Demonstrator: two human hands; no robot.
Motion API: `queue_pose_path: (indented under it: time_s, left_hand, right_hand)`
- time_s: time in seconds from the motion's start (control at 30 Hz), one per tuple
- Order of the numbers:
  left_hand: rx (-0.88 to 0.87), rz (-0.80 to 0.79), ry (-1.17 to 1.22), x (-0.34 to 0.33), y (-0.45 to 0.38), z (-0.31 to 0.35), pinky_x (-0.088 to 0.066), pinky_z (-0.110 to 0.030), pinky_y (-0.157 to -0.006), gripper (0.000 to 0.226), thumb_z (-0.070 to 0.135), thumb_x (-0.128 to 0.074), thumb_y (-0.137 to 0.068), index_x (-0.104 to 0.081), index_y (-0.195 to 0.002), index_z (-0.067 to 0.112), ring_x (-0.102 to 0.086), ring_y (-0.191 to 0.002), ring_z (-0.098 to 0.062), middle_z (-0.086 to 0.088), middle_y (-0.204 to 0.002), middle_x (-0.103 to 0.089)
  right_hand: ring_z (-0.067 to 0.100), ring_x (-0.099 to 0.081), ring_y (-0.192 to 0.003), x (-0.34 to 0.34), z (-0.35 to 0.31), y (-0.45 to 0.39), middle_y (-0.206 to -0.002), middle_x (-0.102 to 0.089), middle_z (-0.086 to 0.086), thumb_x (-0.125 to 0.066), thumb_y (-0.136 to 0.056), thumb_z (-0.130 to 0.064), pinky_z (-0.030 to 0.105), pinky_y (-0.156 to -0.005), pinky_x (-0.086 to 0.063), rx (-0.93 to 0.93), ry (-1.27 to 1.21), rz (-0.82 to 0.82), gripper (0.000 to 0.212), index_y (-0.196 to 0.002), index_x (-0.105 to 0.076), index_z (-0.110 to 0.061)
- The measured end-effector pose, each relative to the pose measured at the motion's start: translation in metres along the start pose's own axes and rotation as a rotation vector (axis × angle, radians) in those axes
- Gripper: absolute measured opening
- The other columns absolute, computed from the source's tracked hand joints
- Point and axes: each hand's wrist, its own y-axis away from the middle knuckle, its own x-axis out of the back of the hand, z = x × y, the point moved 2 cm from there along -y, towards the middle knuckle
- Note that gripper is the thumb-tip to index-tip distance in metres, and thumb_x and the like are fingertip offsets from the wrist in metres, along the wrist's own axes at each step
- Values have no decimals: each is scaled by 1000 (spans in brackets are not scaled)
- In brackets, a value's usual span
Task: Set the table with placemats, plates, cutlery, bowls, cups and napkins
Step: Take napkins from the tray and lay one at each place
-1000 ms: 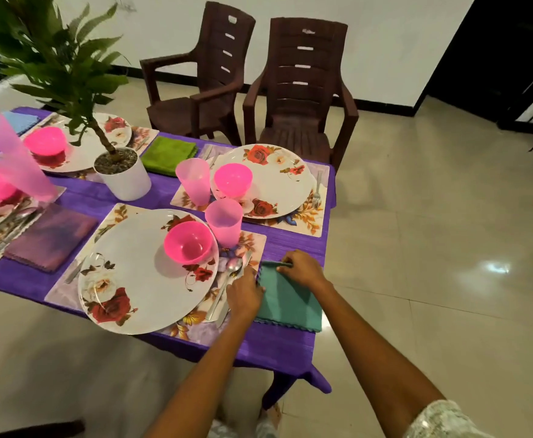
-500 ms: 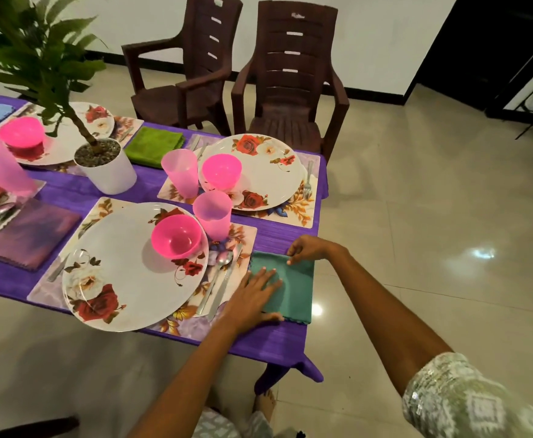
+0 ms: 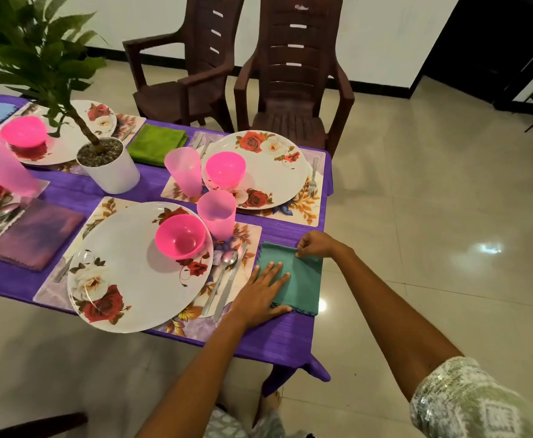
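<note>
A folded teal napkin (image 3: 303,279) lies at the near right corner of the purple table (image 3: 277,339). My left hand (image 3: 260,295) presses flat on its left half, fingers straight. My right hand (image 3: 315,245) pinches the napkin's far edge. Left of the napkin a spoon (image 3: 224,273) and a knife (image 3: 230,286) lie on a floral placemat (image 3: 246,235). On that mat stand a rose-patterned plate (image 3: 126,273), a pink bowl (image 3: 179,237) and a pink cup (image 3: 217,214).
A second setting (image 3: 268,175) with plate, pink bowl, cup and fork lies beyond. A potted plant (image 3: 107,165), a green napkin (image 3: 156,143) and a purple napkin (image 3: 34,235) sit to the left. Two brown chairs (image 3: 293,90) stand behind the table.
My left hand went from curled at the napkin's near left corner to lying flat on it. My right hand slid to the napkin's far edge. The camera view shifted slightly.
</note>
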Motion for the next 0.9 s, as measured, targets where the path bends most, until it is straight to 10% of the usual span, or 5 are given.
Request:
queue_pose_path:
  time_s: [0.63,0.8,0.9]
  left_hand:
    - [-2,52,53,0,17,2,10,-32,-117,82,73,-11,-84,-13,-151,24,9,-146,-13,2,-158,5]
    - [294,480,132,18,33,-10,-51,-38,-89,36,8,-65,-83,-61,-118,2,-60,-111,-34,-19,-121,-61]
    - [415,483,91,12,41,-20,-56,-36,-72,43,-6,-77,-64,-67,-105,-2,-66,-94,-34,-19,-104,-68]
  right_hand:
    - [19,-54,-94,-14,-14,9,-101,-60,5,-62,-89,-34,32,-76,-44,-85,93,312,20,-95,-56,-16]
    - [25,-53,-100,-37,-58,20,-100,-63,5,-60,-90,-21,35,-80,-38,291,152,602,13,-97,-66,-13]
    - [27,-51,-109,-68,-88,18,-113,-63,5,-55,-92,-24,38,-85,-38,362,246,545,26,-115,-65,-15]
